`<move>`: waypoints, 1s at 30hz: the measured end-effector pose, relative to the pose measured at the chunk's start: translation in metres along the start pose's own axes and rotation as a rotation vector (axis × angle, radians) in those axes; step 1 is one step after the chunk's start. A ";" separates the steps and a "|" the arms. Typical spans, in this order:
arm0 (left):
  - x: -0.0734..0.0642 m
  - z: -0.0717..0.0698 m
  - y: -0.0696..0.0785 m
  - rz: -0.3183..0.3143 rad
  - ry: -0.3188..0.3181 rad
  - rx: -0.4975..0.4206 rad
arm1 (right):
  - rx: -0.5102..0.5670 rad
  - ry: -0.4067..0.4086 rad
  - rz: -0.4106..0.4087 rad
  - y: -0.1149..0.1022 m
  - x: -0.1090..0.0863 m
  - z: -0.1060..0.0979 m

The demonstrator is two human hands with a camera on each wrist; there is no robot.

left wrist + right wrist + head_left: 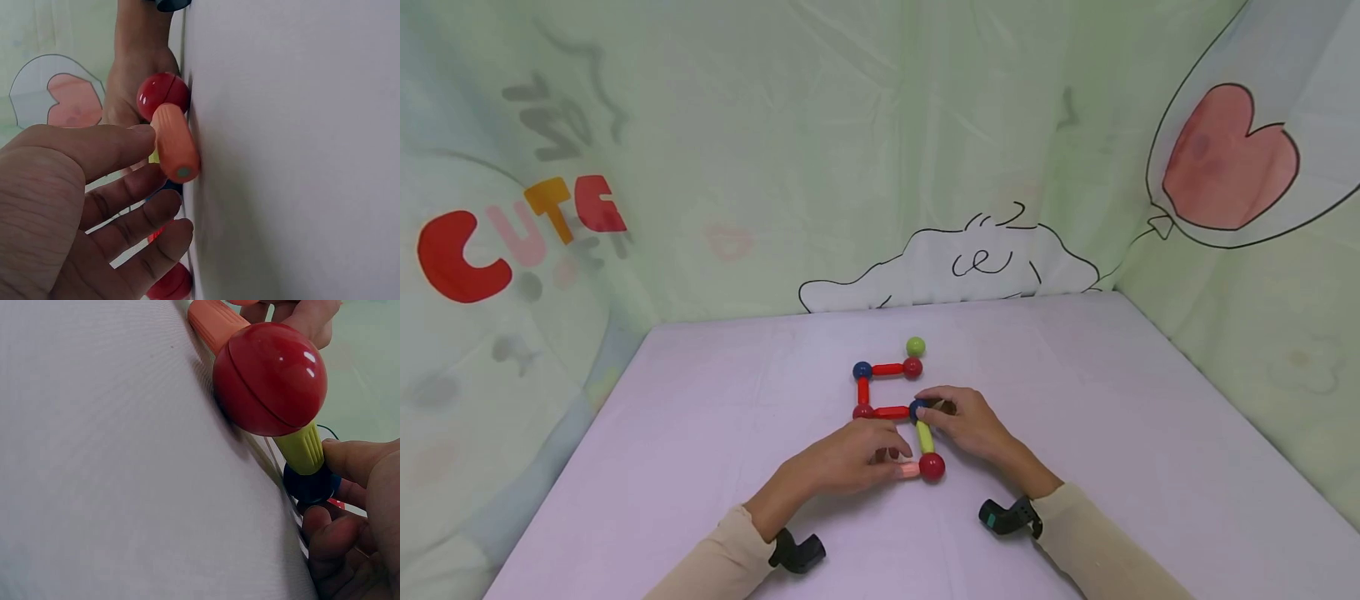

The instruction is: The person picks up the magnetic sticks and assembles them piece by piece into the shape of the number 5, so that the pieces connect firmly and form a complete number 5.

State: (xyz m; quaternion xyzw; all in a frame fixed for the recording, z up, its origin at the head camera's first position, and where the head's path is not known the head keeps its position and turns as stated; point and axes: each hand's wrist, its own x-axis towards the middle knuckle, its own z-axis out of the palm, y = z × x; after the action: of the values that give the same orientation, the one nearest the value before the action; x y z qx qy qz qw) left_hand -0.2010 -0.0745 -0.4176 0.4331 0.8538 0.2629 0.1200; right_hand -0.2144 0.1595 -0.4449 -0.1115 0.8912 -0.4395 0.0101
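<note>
Several balls and short rods form a linked chain on the table. My left hand (861, 454) pinches an orange rod (176, 144) between thumb and index finger, its other fingers spread loosely. That rod's far end joins a red ball (270, 379), and its near end shows a small grey disc. From the red ball a yellow rod (924, 437) leads to a blue ball (309, 484). My right hand (966, 421) grips this blue ball between thumb and fingers, partly covering it. A red rod (892, 412) runs left from it to another red ball (863, 412), partly behind my left hand.
Beyond the hands, the chain continues up a red rod (862, 391) to a second blue ball (862, 370), then along another red rod (887, 369) to a red ball (913, 367). A green ball (915, 346) sits just behind that. Printed curtains (760, 167) border the table (700, 467).
</note>
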 end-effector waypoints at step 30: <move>0.013 -0.023 -0.068 -0.310 0.370 -0.145 | -0.055 0.134 0.089 -0.018 0.041 -0.009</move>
State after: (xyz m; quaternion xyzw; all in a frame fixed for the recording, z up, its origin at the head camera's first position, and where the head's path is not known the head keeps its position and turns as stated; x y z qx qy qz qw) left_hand -0.2650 -0.1051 -0.4359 0.2320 0.8962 0.3768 0.0315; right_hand -0.2517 0.1472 -0.4224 -0.0423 0.9057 -0.4205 -0.0333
